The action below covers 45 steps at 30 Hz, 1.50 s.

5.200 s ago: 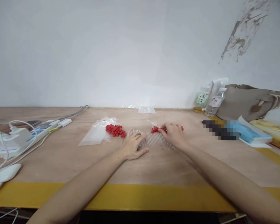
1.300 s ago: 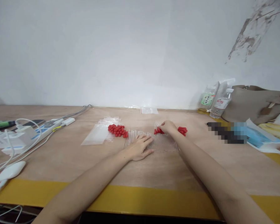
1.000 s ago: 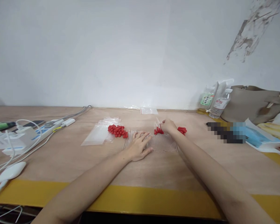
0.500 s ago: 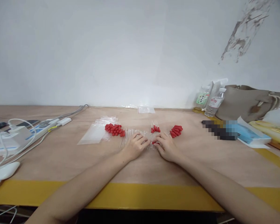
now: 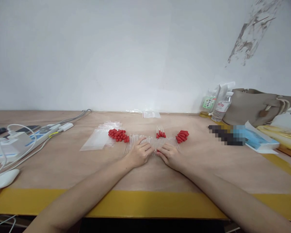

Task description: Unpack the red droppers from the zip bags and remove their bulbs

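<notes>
Head view: both hands, left hand (image 5: pixel 138 152) and right hand (image 5: pixel 171 156), curl fingertips-together over clear tubes (image 5: pixel 168 141)

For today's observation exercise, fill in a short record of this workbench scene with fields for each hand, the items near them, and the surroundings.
Left hand: resting on the row of clear tubes, fingers curled
Right hand: beside the left, fingertips at a small red piece on the tubes
Red caps: left pile, small middle cluster, right pile
Clear bags: flat, left of the caps
Table: wooden, yellow front edge
Far right: bottles, beige bag
Far left: power strip with cables
</notes>
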Each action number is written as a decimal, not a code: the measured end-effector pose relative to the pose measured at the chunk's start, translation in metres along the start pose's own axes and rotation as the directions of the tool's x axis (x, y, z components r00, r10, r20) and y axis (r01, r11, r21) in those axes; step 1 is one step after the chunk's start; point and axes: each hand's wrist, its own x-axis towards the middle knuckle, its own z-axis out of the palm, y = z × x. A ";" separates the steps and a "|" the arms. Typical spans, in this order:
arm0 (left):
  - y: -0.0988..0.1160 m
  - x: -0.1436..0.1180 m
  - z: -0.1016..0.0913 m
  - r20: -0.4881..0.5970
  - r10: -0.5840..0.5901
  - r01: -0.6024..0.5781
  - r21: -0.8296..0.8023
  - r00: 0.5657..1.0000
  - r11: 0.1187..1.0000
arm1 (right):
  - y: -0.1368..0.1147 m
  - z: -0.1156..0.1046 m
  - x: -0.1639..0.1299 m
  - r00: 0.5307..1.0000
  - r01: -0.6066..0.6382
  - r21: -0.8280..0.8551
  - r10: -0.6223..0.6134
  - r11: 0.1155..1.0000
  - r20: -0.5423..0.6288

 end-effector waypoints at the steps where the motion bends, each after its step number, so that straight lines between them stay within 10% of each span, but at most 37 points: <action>1: 0.001 0.000 -0.002 0.003 -0.014 0.015 -0.019 1.000 1.000 | 0.000 -0.001 0.000 1.000 0.018 -0.020 -0.018 1.000 -0.003; 12: 0.005 0.003 -0.012 0.128 -0.237 0.261 -0.224 0.963 0.939 | 0.006 -0.013 0.005 0.970 0.233 -0.249 -0.243 0.940 -0.010; 22: -0.004 -0.001 -0.012 0.170 -0.179 0.218 -0.251 0.969 0.943 | 0.013 -0.026 0.005 0.938 0.338 -0.286 -0.346 0.897 0.027; 27: -0.024 -0.010 -0.009 0.103 -0.361 0.375 -0.285 0.927 0.882 | 0.041 -0.033 -0.003 0.986 -0.052 -0.168 0.024 0.984 -0.165; 34: -0.023 0.003 0.006 0.000 -0.392 0.369 -0.336 0.920 0.866 | 0.099 -0.048 -0.005 0.793 -0.535 0.022 0.511 0.845 -0.333; 40: -0.011 0.009 0.022 -0.014 -0.330 0.310 -0.310 0.944 0.899 | 0.114 -0.047 -0.012 0.690 -0.691 0.117 0.699 0.713 -0.186; 45: -0.005 0.012 0.018 0.060 -0.273 0.279 -0.298 0.960 0.913 | 0.103 -0.044 -0.009 0.770 -0.636 0.004 0.635 0.771 -0.057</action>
